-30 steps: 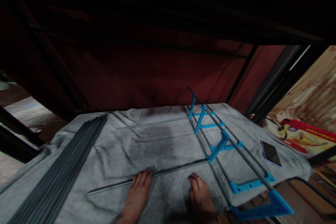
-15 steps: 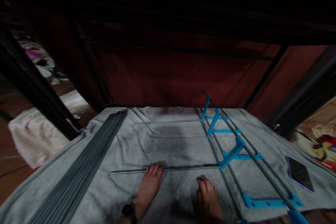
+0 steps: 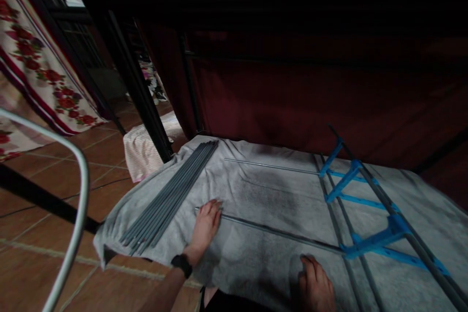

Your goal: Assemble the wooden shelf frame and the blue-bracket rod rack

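My left hand [image 3: 206, 217], with a black watch on the wrist, is closed over a thin grey metal rod [image 3: 270, 228] near its left end. The rod's right end meets a blue plastic bracket [image 3: 378, 241] of a frame built from blue brackets and long grey rods. Over the blanket, just in front of that rod, my right hand [image 3: 316, 282] is open, its fingers loosely bent and nothing visible in them. Farther back, a second thin rod [image 3: 270, 166] reaches left from another blue bracket [image 3: 332, 157].
Several loose grey rods [image 3: 171, 197] lie side by side at the left of the grey blanket [image 3: 270, 204]. A pale curved tube [image 3: 83, 180] rises at the left, above the tiled floor [image 3: 106, 204]. Dark posts [image 3: 135, 78] and a dark red curtain [image 3: 263, 97] surround the bed.
The view has turned left, bringing in the floor, the pale tube and a flowered cloth. My left hand has shifted along the rod towards its left end. The phone has left the picture.
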Demonstrator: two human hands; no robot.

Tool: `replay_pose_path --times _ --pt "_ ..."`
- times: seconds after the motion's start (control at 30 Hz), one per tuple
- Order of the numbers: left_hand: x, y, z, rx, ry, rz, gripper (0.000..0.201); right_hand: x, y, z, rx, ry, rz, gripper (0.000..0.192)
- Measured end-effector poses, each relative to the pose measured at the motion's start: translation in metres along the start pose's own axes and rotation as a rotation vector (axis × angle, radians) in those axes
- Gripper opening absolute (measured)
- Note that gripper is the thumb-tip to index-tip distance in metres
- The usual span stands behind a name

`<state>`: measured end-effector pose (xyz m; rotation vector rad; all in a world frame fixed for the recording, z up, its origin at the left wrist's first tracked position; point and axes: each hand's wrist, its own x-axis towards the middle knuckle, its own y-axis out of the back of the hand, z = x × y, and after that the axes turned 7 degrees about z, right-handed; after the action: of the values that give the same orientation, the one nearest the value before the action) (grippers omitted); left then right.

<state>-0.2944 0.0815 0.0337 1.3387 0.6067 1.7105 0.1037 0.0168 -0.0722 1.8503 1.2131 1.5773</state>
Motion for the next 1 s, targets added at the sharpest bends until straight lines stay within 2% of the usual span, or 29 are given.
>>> replay_pose_path --times 0.07,0.17,0.27,0.37,0.43,0.5,0.57,0.67,0.7,0.77,0.83,0.87,0.9,0.97,1.0 --pt "-0.003 0.009 -0.027 0.073 0.088 0.068 0.036 -0.001 0.001 0.000 0.009 -0.003 -0.014 0.036" --pt "-0.010 0.021 -0.059 0.174 0.140 0.105 0.036 0.000 0.003 -0.002 0.023 -0.027 -0.041 0.038" --pt "-0.015 0.021 -0.071 0.180 0.093 0.121 0.036 0.006 0.008 -0.010 0.057 -0.092 -0.068 0.041" --pt "-0.014 0.007 -0.057 0.103 -0.027 0.135 0.037 0.018 0.019 -0.025 0.147 -0.195 -0.067 0.039" --pt "-0.014 -0.008 -0.035 0.028 -0.114 0.116 0.038 0.028 0.033 -0.041 0.262 -0.258 -0.026 0.037" --pt "-0.016 -0.024 -0.010 -0.047 -0.202 0.069 0.040 0.038 0.058 -0.060 0.417 -0.295 0.025 0.036" --pt "-0.019 -0.039 0.013 -0.099 -0.278 0.026 0.040 0.046 0.097 -0.080 0.626 -0.238 0.005 0.031" --pt "-0.021 -0.060 0.037 -0.120 -0.352 -0.024 0.041 0.059 0.181 -0.091 0.800 -0.062 -0.013 0.030" --pt "-0.021 -0.067 0.041 -0.116 -0.368 -0.038 0.042 0.065 0.212 -0.086 0.757 -0.060 0.073 0.030" --pt "-0.020 -0.077 0.046 -0.099 -0.390 -0.068 0.043 0.081 0.267 -0.058 0.563 -0.088 0.248 0.028" --pt "-0.020 -0.083 0.046 -0.073 -0.408 -0.077 0.044 0.100 0.301 -0.011 0.359 -0.212 0.402 0.020" --pt "-0.020 -0.085 0.046 -0.059 -0.424 -0.075 0.044 0.111 0.307 0.015 0.295 -0.311 0.496 0.019" --pt "-0.020 -0.087 0.045 -0.048 -0.448 -0.074 0.044 0.121 0.306 0.042 0.259 -0.409 0.511 0.022" --pt "-0.020 -0.089 0.043 -0.031 -0.507 -0.065 0.045 0.136 0.285 0.088 0.190 -0.552 0.335 0.026" --pt "-0.020 -0.090 0.042 -0.023 -0.531 -0.057 0.046 0.140 0.269 0.104 0.138 -0.597 0.185 0.026"
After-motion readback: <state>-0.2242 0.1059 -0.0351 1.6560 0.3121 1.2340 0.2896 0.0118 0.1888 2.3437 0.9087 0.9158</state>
